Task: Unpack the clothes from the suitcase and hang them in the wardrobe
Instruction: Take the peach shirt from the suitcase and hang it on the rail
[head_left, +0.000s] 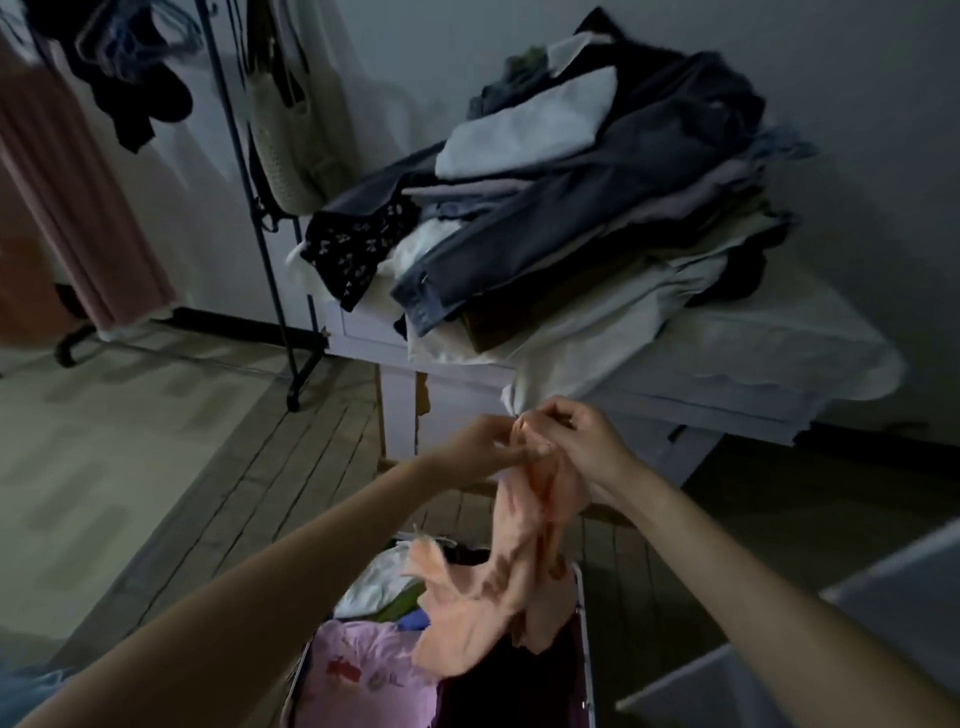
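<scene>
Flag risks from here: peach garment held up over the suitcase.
1. Both hands, left hand and right hand, pinch only the top of the peach garment; its tail could snag on the suitcase rim.
2. The clothes pile overhangs the table edge and may slide.

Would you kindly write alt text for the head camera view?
Both hands, left hand and right hand, pinch the top of a peach fabric garment lifted over an open suitcase. Behind, a pile of folded clothes sits on a white table.

Home bedroom: garment rack (260, 208), clothes pile (571, 208), open suitcase (582, 649).
</scene>
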